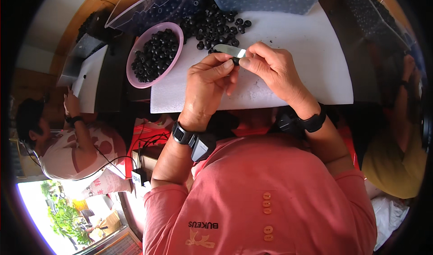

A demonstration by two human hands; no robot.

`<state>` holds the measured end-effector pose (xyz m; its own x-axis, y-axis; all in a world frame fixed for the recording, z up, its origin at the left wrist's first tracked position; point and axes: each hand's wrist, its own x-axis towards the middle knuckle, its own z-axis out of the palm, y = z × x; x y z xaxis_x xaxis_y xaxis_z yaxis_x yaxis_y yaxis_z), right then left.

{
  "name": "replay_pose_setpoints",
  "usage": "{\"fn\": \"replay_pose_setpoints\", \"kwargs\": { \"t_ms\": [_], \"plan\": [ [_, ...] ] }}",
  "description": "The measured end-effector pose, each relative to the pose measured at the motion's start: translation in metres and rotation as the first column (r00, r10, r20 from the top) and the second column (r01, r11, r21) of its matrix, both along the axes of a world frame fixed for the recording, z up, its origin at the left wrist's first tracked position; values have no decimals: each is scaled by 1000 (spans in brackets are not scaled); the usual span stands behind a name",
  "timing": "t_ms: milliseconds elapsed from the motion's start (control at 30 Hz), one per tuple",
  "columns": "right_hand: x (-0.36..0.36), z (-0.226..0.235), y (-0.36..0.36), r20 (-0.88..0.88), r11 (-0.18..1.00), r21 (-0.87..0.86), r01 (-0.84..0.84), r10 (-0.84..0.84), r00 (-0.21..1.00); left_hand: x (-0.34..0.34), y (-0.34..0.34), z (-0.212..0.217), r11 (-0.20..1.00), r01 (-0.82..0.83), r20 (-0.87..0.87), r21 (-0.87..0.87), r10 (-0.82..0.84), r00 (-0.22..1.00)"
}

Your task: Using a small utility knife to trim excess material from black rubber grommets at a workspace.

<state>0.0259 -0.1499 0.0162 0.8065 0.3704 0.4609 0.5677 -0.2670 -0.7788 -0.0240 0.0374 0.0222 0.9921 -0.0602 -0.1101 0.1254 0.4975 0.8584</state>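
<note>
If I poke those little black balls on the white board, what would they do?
The black balls would probably roll, since they look round and lie loose on the white board. They may feel slippery, because they look shiny. One poke could bump several, as many sit close together.

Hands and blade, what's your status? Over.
Right hand: pinching the blade. Left hand: fingers closed on a small black piece, beside the blade. Loose black pieces heaped just beyond; pink bowl off to the left.
</note>
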Motion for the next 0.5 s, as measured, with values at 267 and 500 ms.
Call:
{"fn": "replay_pose_setpoints", "kwargs": {
  "t_ms": [267, 500],
  "plan": [
    [-1, -3, 1, -52, 999, 42, -22, 24, 998, 1, -9, 4, 999, -5, 73, 39, 2, 997],
    [-1, -1, -2, -6, 995, 87, -56, 57, 998, 4, -7, -3, 1000, 8, 38, 4, -9, 999]
  ]
}}
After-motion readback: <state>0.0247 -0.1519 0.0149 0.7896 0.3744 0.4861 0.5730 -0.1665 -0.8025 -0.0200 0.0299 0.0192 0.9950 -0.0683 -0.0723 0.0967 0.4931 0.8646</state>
